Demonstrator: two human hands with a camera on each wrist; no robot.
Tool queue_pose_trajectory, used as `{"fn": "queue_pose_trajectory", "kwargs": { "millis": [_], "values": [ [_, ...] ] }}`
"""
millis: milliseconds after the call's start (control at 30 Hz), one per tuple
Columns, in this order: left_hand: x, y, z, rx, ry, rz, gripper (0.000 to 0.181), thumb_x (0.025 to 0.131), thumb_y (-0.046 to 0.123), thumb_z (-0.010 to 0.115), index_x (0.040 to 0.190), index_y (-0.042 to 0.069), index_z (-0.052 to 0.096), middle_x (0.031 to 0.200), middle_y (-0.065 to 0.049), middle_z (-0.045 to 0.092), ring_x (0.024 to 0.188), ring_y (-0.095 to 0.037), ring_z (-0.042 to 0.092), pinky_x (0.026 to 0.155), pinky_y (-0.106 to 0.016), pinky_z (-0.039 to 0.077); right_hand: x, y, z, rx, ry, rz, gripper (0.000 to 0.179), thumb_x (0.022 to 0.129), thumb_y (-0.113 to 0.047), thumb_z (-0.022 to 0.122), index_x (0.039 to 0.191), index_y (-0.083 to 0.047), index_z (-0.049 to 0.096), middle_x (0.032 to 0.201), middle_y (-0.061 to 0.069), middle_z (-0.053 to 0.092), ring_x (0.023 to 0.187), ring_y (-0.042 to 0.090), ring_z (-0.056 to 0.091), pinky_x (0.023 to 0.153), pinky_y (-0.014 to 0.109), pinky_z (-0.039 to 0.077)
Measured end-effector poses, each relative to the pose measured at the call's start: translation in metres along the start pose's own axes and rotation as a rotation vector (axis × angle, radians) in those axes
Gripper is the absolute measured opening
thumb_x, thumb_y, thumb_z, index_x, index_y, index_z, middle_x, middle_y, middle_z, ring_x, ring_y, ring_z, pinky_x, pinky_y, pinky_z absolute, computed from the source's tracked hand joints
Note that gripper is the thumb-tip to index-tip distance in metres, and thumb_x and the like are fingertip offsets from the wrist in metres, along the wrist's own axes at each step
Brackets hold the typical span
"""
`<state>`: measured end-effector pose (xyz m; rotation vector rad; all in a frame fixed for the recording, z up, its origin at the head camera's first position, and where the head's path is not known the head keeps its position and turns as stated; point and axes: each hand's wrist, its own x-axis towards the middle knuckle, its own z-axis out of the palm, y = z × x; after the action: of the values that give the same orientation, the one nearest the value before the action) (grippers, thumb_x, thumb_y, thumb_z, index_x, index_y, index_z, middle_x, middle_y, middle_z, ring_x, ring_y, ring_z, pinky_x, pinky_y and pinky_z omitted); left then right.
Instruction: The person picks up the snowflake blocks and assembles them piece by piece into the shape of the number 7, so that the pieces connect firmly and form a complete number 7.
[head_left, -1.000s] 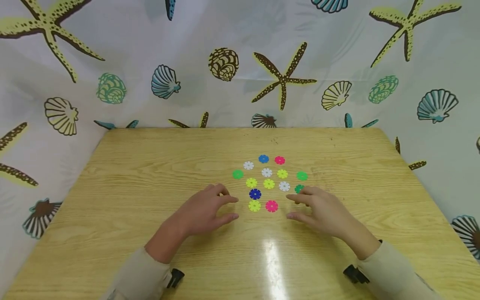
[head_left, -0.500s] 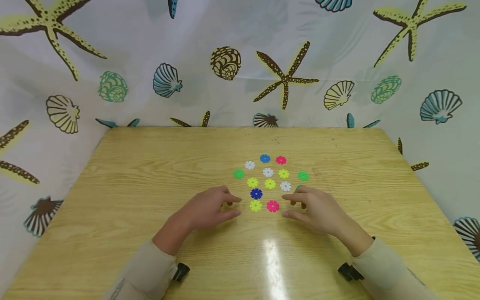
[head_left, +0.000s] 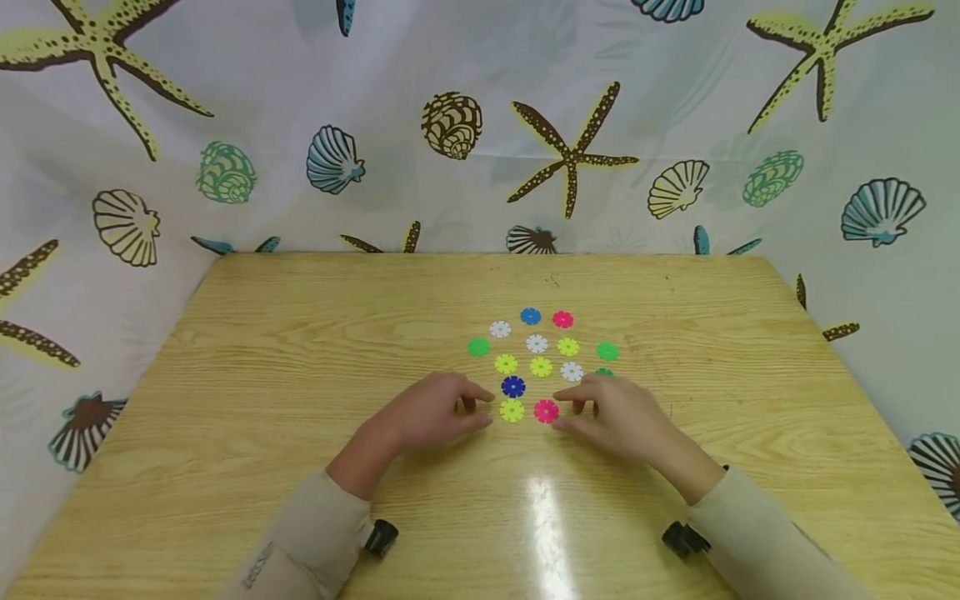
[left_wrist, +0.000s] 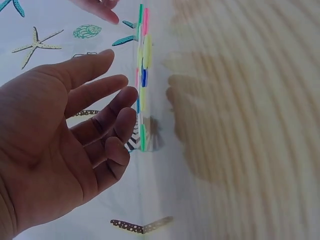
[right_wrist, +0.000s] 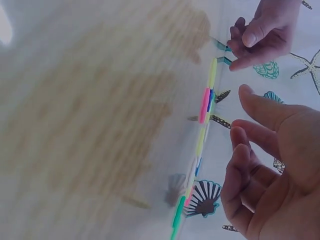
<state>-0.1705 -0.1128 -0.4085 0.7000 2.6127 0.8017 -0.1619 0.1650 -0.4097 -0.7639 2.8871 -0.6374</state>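
Observation:
Several flat, notched plastic discs lie on the wooden table. My left hand (head_left: 441,410) hovers with fingers loosely bent and thumb apart, just left of a yellow disc (head_left: 512,410); a dark blue disc (head_left: 513,387) lies behind that one. Over the right edge of a pink disc (head_left: 547,411) are the thumb and index finger of my right hand (head_left: 617,417). A gap shows between fingertips and table in the right wrist view, where this hand (right_wrist: 272,165) holds nothing. The palm of the left hand (left_wrist: 55,135) is bare too. My right hand partly covers a dark green disc (head_left: 603,373).
Behind the nearest discs lie a white disc (head_left: 572,372), a light blue disc (head_left: 530,316), a green disc (head_left: 477,347) and others. The wooden table (head_left: 300,333) meets a shell-and-starfish-patterned cloth (head_left: 405,200) at its back and sides. Black wrist cameras sit under both sleeves.
Both hands have moved inward toward the nearest discs, the left to the right and the right to the left. The thumb and index finger of each have come closer together. The discs have stayed put.

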Motion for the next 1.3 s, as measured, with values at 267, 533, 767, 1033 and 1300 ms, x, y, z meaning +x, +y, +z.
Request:
{"fn": "queue_pose_trajectory", "kwargs": {
  "millis": [267, 533, 767, 1033, 1300],
  "values": [
    [0.014, 0.010, 0.002, -0.070, 0.022, -0.101, 0.030, 0.092, 0.023, 0.073, 0.118, 0.009, 0.074, 0.091, 0.000, 0.070, 0.078, -0.012, 0.058, 0.071, -0.026, 0.050, 0.014, -0.001, 0.004, 0.080, -0.085, 0.090, 0.033, 0.086, -0.033, 0.079, 0.114, -0.016, 0.077, 0.078, -0.011, 0.065, 0.068, 0.007, 0.053, 0.060, 0.023, 0.044],
    [0.022, 0.014, 0.010, -0.066, 0.021, -0.128, 0.030, 0.086, 0.017, 0.078, 0.114, 0.006, 0.075, 0.085, 0.001, 0.068, 0.077, -0.012, 0.058, 0.074, -0.027, 0.051, 0.023, -0.005, 0.008, 0.058, -0.093, 0.119, 0.034, 0.083, -0.033, 0.081, 0.113, -0.016, 0.077, 0.082, -0.009, 0.069, 0.073, 0.006, 0.057, 0.065, 0.025, 0.048],
    [0.026, 0.019, 0.015, -0.082, 0.041, -0.145, 0.030, 0.084, 0.017, 0.081, 0.111, 0.006, 0.076, 0.084, 0.001, 0.067, 0.077, -0.013, 0.057, 0.073, -0.027, 0.050, 0.024, -0.003, 0.010, 0.062, -0.093, 0.131, 0.031, 0.082, -0.033, 0.082, 0.108, -0.016, 0.079, 0.083, -0.008, 0.071, 0.075, 0.004, 0.060, 0.068, 0.026, 0.050],
    [0.034, 0.023, 0.021, -0.053, 0.050, -0.145, 0.031, 0.081, 0.015, 0.083, 0.110, 0.004, 0.076, 0.082, 0.000, 0.066, 0.074, -0.013, 0.056, 0.070, -0.026, 0.049, 0.024, -0.001, 0.011, 0.078, -0.072, 0.130, 0.028, 0.081, -0.031, 0.084, 0.103, -0.015, 0.080, 0.089, -0.005, 0.074, 0.081, 0.007, 0.064, 0.075, 0.029, 0.054],
    [0.039, 0.026, 0.022, -0.007, 0.055, -0.178, 0.030, 0.082, 0.017, 0.083, 0.108, 0.006, 0.076, 0.084, 0.000, 0.067, 0.077, -0.013, 0.058, 0.073, -0.028, 0.052, 0.026, 0.000, 0.011, 0.105, -0.081, 0.167, 0.029, 0.081, -0.030, 0.084, 0.104, -0.014, 0.079, 0.097, -0.003, 0.076, 0.093, 0.013, 0.069, 0.084, 0.035, 0.056]
  ]
}}
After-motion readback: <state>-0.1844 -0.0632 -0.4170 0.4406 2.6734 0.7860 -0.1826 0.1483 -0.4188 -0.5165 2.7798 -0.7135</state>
